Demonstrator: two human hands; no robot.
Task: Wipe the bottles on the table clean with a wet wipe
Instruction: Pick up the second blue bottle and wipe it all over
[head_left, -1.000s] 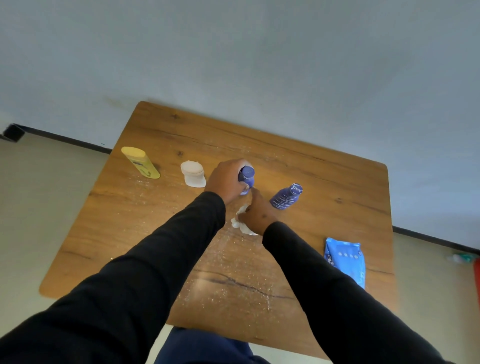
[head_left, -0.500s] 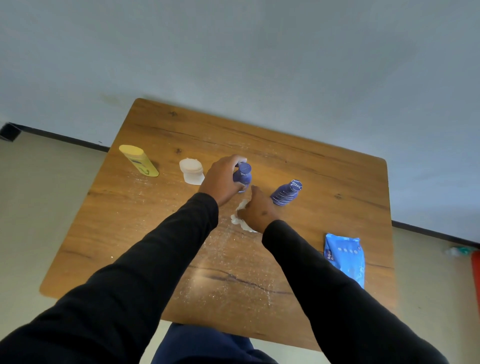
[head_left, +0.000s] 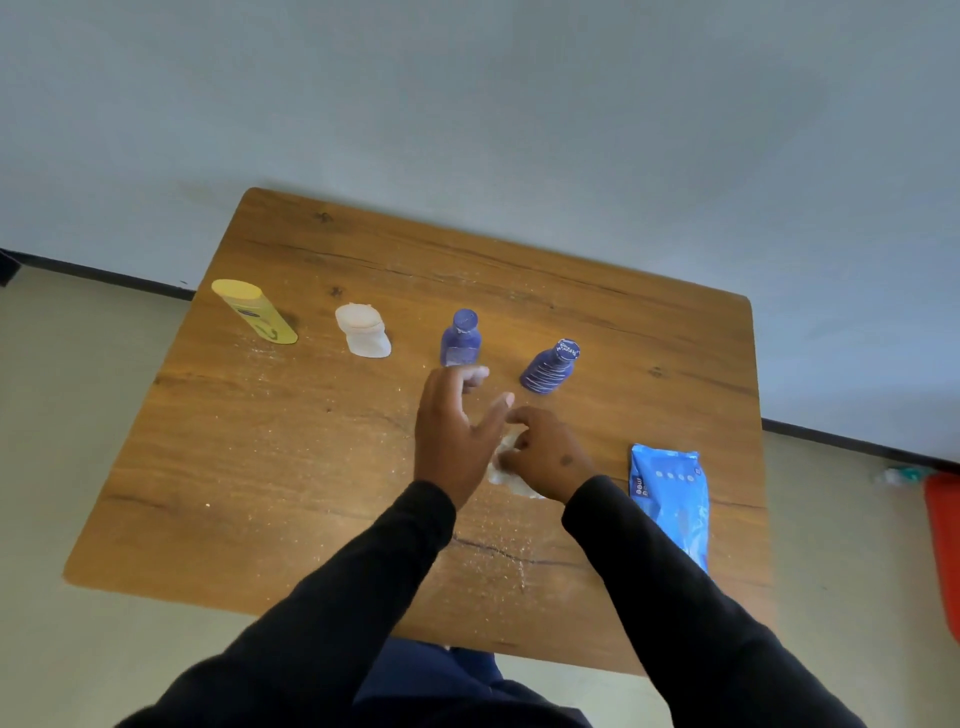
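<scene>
Wooden table (head_left: 260, 467), four bottles in a row, all upright: yellow bottle (head_left: 255, 312) far left, then white bottle (head_left: 362, 330), blue bottle (head_left: 460, 339), striped blue bottle (head_left: 550, 368). Left hand (head_left: 451, 431) just in front of blue bottle, fingers spread loose, gripping nothing. Right hand (head_left: 545, 452) beside it, fingers curled, pinching crumpled wet wipe (head_left: 506, 467) against tabletop. Blue wipes pack (head_left: 670, 493) lying flat far right.
</scene>
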